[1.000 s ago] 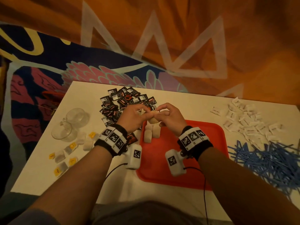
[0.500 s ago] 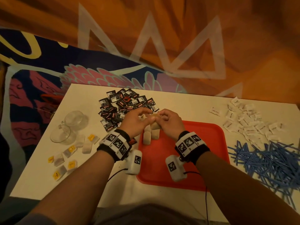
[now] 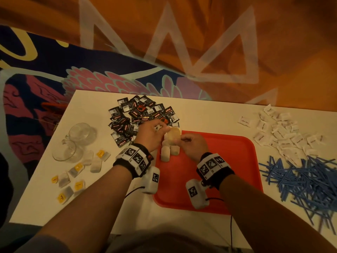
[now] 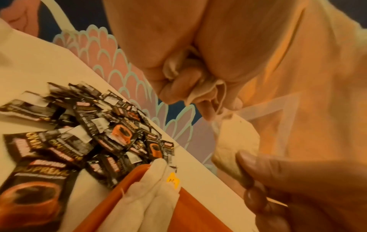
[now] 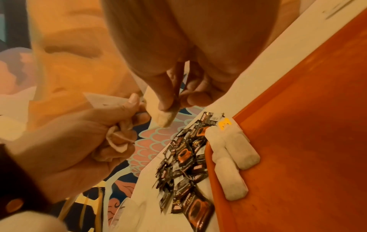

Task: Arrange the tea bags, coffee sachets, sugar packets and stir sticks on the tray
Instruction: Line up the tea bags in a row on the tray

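Observation:
A pale tea bag (image 3: 174, 136) hangs above the far left corner of the red tray (image 3: 228, 179). My right hand (image 3: 193, 143) pinches its lower edge between thumb and forefinger (image 5: 164, 100). My left hand (image 3: 153, 133) is curled round a crumpled pale wrapper (image 5: 117, 141), and its fingertips sit by the tea bag's top. Two or three tea bags (image 3: 165, 154) lie side by side on the tray under the hands, one showing a yellow tag (image 4: 173, 180). Black coffee sachets (image 3: 140, 115) are heaped left of the tray's far edge.
Loose tea bags with yellow tags (image 3: 78, 170) and two glass cups (image 3: 76, 141) lie at the table's left. White sugar packets (image 3: 284, 136) are piled at the far right, blue stir sticks (image 3: 310, 181) at the near right. A patterned cloth hangs behind the table.
The hands, pressed together over the tray's corner before, have drawn slightly apart, and the tea bag now shows between them. The left hand has shifted left toward the sachets.

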`<state>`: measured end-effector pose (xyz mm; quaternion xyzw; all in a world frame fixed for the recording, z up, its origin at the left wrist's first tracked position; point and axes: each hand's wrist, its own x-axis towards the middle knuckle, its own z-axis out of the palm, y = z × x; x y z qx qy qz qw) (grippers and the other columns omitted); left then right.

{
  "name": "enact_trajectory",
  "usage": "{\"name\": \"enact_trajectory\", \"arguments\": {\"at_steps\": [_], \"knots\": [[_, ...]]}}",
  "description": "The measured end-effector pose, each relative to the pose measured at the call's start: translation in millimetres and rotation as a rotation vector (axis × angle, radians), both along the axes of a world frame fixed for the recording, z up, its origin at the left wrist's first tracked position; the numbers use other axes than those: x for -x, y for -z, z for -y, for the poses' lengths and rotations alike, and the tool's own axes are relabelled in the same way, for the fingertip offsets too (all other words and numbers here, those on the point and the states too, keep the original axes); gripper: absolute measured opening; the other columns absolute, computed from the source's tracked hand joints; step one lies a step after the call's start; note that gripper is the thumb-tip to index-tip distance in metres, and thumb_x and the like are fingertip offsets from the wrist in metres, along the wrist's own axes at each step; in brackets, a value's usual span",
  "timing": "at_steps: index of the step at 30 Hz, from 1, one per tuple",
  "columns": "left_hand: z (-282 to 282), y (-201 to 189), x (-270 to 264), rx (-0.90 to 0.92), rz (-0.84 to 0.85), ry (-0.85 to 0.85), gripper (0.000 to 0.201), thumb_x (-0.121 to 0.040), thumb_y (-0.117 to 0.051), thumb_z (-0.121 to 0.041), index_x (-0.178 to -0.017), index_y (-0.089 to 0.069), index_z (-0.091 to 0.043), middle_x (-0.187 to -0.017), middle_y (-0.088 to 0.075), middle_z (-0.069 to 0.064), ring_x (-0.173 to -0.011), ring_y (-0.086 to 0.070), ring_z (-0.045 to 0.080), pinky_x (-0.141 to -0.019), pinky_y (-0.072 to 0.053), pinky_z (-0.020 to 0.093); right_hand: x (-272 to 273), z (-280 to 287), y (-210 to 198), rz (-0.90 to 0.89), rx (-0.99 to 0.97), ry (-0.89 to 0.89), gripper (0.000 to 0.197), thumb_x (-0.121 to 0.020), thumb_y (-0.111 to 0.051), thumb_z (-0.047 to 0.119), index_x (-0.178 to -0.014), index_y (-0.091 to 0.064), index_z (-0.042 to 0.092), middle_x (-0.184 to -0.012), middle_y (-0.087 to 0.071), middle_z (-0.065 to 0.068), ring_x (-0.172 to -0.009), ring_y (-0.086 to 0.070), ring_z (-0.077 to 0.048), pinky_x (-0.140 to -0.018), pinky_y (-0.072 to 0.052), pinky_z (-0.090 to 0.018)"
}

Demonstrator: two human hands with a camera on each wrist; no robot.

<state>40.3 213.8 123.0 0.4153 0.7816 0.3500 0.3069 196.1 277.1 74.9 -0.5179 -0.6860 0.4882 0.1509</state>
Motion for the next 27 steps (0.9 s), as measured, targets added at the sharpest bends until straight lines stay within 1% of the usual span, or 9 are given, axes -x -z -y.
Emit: {"name": "enact_trajectory", "arguments": {"at_steps": [4, 9, 13, 15, 18, 20, 23, 25, 27], "knots": [[8, 26, 11, 0.153, 0.033, -0.048, 0.011, -0.095, -0.064, -0.035, -0.091, -0.068, -0.025, -0.088, -0.062, -0.005, -0.076, -0.059, 0.012, -0.064, -0.043, 0.026, -2, -7, 26, 0.195, 0.035, 0.042, 0.012, -0.086, -0.069, 0.026, -0.095, -0.075, 0.022, -0.094, -0.072, 0.005, -0.082, -0.063, -0.009, -0.066, -0.047, -0.020], [27, 51, 26, 0.217, 0.192, -0.148, 0.014, -0.093, -0.066, -0.038, -0.081, -0.066, -0.032, -0.092, -0.072, 0.000, -0.092, -0.067, 0.035, -0.077, -0.052, 0.040, -4, -3, 52, 0.471, 0.089, -0.099, 0.023, -0.096, -0.053, 0.016, -0.109, -0.072, 0.016, -0.113, -0.069, 0.000, -0.100, -0.064, -0.020, -0.083, -0.053, -0.029], [41, 62, 36, 0.237, 0.273, -0.240, 0.012, -0.093, -0.066, -0.038, -0.084, -0.069, -0.029, -0.106, -0.072, 0.009, -0.083, -0.065, 0.031, -0.088, -0.054, 0.053, 0, 2, 67, 0.554, 0.149, -0.133, 0.029, -0.101, -0.046, 0.018, -0.119, -0.068, 0.014, -0.125, -0.065, -0.006, -0.110, -0.061, -0.024, -0.091, -0.048, -0.029], [47, 68, 41, 0.235, 0.284, -0.260, 0.013, -0.093, -0.066, -0.037, -0.084, -0.069, -0.027, -0.107, -0.072, 0.011, -0.080, -0.064, 0.033, -0.078, -0.055, 0.046, 4, 3, 71, 0.544, 0.180, -0.110, 0.029, -0.101, -0.048, 0.019, -0.123, -0.066, 0.015, -0.129, -0.063, -0.006, -0.114, -0.060, -0.025, -0.090, -0.046, -0.028], [54, 73, 47, 0.207, 0.337, -0.293, 0.014, -0.094, -0.066, -0.030, -0.083, -0.069, -0.022, -0.093, -0.072, 0.013, -0.054, -0.052, 0.014, -0.051, -0.042, 0.026, 10, 3, 75, 0.538, 0.217, -0.071, 0.028, -0.099, -0.051, 0.018, -0.121, -0.068, 0.016, -0.128, -0.064, -0.004, -0.112, -0.060, -0.025, -0.091, -0.049, -0.030], [58, 78, 50, 0.207, 0.363, -0.309, 0.014, -0.095, -0.066, -0.029, -0.083, -0.070, -0.021, -0.085, -0.071, 0.011, -0.046, -0.047, 0.011, -0.047, -0.038, 0.025, 13, 3, 78, 0.568, 0.232, -0.075, 0.027, -0.098, -0.052, 0.018, -0.121, -0.068, 0.016, -0.127, -0.064, -0.004, -0.112, -0.060, -0.025, -0.092, -0.051, -0.031], [60, 80, 52, 0.211, 0.391, -0.331, 0.014, -0.095, -0.066, -0.028, -0.084, -0.069, -0.020, -0.079, -0.070, 0.007, -0.044, -0.045, 0.012, -0.045, -0.037, 0.024, 16, 4, 78, 0.602, 0.236, -0.068, 0.023, -0.098, -0.053, 0.017, -0.115, -0.069, 0.014, -0.121, -0.066, -0.005, -0.106, -0.062, -0.024, -0.076, -0.050, -0.025], [59, 81, 53, 0.201, 0.415, -0.337, 0.013, -0.095, -0.066, -0.027, -0.086, -0.069, -0.019, -0.076, -0.070, 0.005, -0.044, -0.045, 0.012, -0.044, -0.036, 0.023, 17, 3, 82, 0.603, 0.224, -0.028, 0.014, -0.095, -0.056, 0.014, -0.095, -0.070, 0.014, -0.107, -0.068, -0.008, -0.085, -0.063, -0.020, -0.056, -0.042, -0.020], [58, 81, 52, 0.200, 0.440, -0.343, 0.012, -0.095, -0.066, -0.027, -0.091, -0.070, -0.017, -0.075, -0.069, 0.004, -0.045, -0.046, 0.011, -0.045, -0.036, 0.024, 16, 4, 83, 0.592, 0.220, 0.044, 0.019, -0.092, -0.060, 0.012, -0.074, -0.057, 0.018, -0.090, -0.063, -0.007, -0.063, -0.049, -0.012, -0.048, -0.035, -0.020]]}}
